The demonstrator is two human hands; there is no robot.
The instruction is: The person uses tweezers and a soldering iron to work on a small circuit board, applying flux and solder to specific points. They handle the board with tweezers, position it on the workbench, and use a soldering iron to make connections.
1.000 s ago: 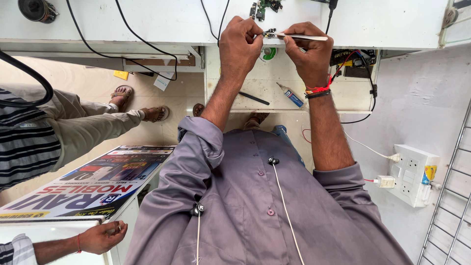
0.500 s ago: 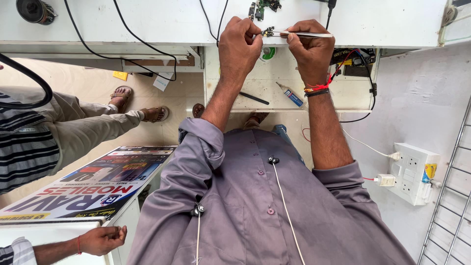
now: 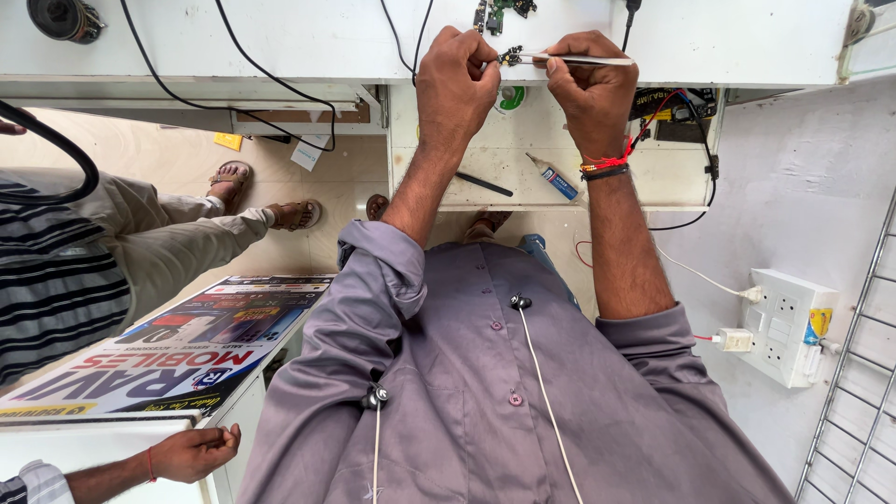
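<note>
Head view, itemised by size.

Counter point(image 3: 280, 37): white, across the top of frame, black cables trailing over it.

Shelf point(image 3: 644, 187): under the counter, holding a black stick, a blue tube point(image 3: 558, 179) and a wired box.

Poster point(image 3: 168, 345): printed sheet lying flat at lower left; another person's hand point(image 3: 191, 453) rests beside it, and a seated person's legs and sandals lie beyond.

Socket box point(image 3: 789, 325): white, on the wall at right, one plug in.

Left hand point(image 3: 457, 79): fist closed, fingertips pinching or pressing at a small dark part point(image 3: 511, 55) on the counter edge; the exact grip cannot be told.

Right hand point(image 3: 590, 89): closed round tweezers point(image 3: 583, 60), red thread at the wrist.

Tweezers: slim, silver, long axis level with the counter edge, tips pointing toward the left hand.

Part: tiny, between the two hands, touching the tweezer tips; the left hand is nearer.

Circuit board point(image 3: 499, 11): small, green, just behind the part.
</note>
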